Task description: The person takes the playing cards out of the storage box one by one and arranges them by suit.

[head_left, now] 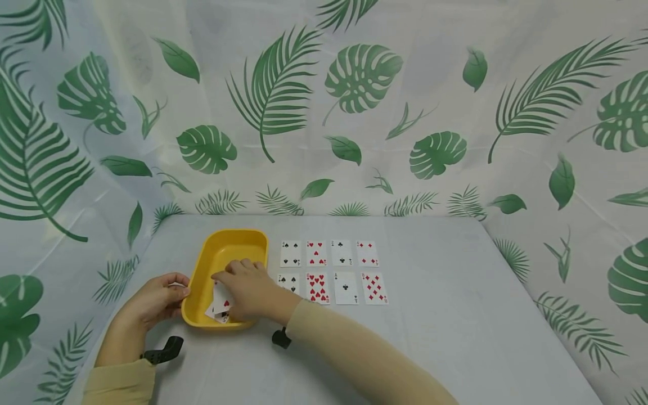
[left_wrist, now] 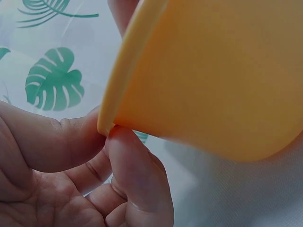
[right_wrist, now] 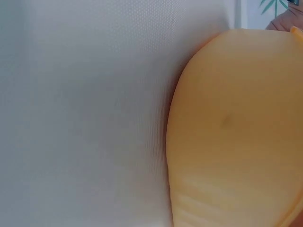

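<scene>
A yellow plastic tray (head_left: pixel 199 278) stands on the white-covered table at the left. My left hand (head_left: pixel 157 301) pinches its left rim between thumb and finger, plain in the left wrist view, where the tray's outer wall (left_wrist: pixel 213 85) fills the right side. My right hand (head_left: pixel 248 289) reaches inside the tray, fingers bent over a playing card (head_left: pixel 219 292) with a red heart, which it grips near the upper edge. Partly under that card lie other cards (head_left: pixel 210 310). The right wrist view shows the tray's outside (right_wrist: pixel 232 118), and the right fingers are hidden there.
To the tray's right, face-up playing cards lie in two rows, among them a five of hearts (head_left: pixel 316 253), an ace of clubs (head_left: pixel 346 288) and an eight of diamonds (head_left: pixel 374 288). My right forearm (head_left: pixel 364 351) crosses the table's front. Leaf-printed cloth (head_left: pixel 354 112) hangs behind and at both sides.
</scene>
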The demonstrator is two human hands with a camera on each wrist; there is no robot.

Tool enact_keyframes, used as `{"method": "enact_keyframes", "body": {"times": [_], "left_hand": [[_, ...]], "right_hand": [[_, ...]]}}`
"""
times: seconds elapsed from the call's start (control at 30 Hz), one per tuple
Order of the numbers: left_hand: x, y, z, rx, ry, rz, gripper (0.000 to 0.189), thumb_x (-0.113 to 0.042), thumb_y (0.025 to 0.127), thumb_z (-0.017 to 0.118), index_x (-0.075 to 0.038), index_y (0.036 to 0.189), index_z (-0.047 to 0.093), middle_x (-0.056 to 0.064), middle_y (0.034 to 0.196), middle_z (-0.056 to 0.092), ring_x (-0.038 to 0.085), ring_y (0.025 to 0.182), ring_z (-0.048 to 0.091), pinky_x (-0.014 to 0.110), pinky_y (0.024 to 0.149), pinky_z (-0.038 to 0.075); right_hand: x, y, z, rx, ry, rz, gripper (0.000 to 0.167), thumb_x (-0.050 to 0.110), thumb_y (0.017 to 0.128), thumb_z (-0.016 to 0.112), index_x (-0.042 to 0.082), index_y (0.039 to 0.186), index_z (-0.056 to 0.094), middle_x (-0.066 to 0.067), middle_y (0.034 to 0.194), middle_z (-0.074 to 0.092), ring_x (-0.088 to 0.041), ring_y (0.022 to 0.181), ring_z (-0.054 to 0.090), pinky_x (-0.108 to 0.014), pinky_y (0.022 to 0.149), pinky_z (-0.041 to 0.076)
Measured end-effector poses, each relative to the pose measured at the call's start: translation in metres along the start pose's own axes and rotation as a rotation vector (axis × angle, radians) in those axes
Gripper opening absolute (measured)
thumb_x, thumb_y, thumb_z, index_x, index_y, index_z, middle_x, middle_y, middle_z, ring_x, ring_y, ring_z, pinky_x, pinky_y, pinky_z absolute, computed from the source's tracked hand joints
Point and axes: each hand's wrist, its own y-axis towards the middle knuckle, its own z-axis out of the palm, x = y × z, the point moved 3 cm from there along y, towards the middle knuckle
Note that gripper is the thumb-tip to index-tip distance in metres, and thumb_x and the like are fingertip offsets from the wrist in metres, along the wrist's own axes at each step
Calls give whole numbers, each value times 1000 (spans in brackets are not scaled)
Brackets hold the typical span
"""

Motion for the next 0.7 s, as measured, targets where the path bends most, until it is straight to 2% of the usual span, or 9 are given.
{"method": "enact_keyframes", "body": {"times": [0.23, 0.47, 0.7], "left_hand": [[-1, -1, 0, 2, 4, -7, 21, -7, 106, 57, 4, 123, 53, 1, 86, 68, 18, 76, 64, 33, 68, 59], [-2, 1, -1, -17, 4, -25, 23, -7, 106, 57, 4, 125, 53, 2, 86, 68, 19, 76, 63, 33, 67, 59], [0, 1, 0, -12, 14, -10, 23, -8, 107, 56, 5, 125, 52, 2, 85, 66, 19, 75, 63, 33, 67, 59]], "right_hand": [[-7, -6, -5, -25, 105, -31, 81, 43, 87, 86, 41, 158, 47, 11, 156, 50, -15, 142, 45, -43, 122, 40], [-16, -13, -7, -69, 161, -49, 82, 40, 87, 85, 39, 160, 46, 9, 157, 50, -15, 144, 45, -42, 121, 40], [-23, -33, -20, -138, 234, -96, 80, 32, 86, 85, 31, 158, 50, 4, 155, 53, -18, 147, 46, -40, 124, 41]]}}
